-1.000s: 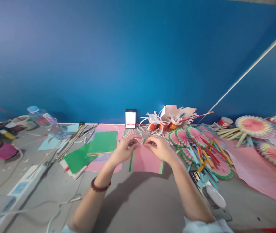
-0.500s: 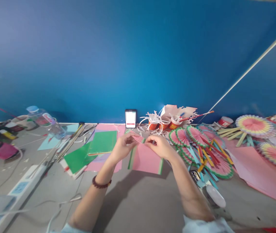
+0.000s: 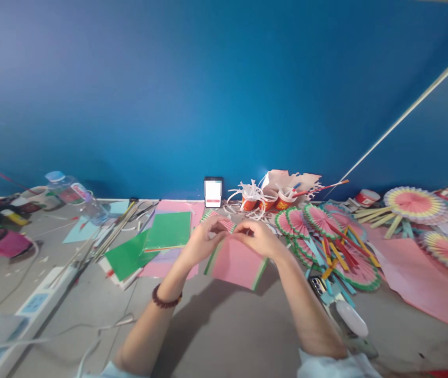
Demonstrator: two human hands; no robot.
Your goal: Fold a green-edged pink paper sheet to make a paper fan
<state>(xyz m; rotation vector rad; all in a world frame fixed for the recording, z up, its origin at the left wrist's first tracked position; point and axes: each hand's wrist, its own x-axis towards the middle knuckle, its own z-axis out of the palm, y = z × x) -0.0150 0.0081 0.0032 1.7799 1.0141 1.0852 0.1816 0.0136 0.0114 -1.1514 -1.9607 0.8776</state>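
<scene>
Between my hands is a pink sheet of paper [image 3: 236,262] with green strips along its two side edges. Its far end is gathered in narrow striped pleats, while the flat part hangs toward me. My left hand [image 3: 203,242], with a dark bead bracelet at the wrist, pinches the paper at the left of the pleats. At the right, my right hand [image 3: 258,239] pinches the same folded edge, thumb and fingers close together. The exact fold under the fingertips is hidden.
Finished paper fans [image 3: 322,220] lie at the right, near a phone [image 3: 317,285] and a white oval case [image 3: 352,318]. Green sheets [image 3: 168,231] lie left. A lit phone [image 3: 213,192] stands by the wall beside red cups [image 3: 286,198]. A power strip [image 3: 31,307] and bottle [image 3: 76,194] are farther left.
The sheet's flat part has tilted, its near edge now slanting down to the right. Both hands stay pinched on the pleated end, having shifted only slightly.
</scene>
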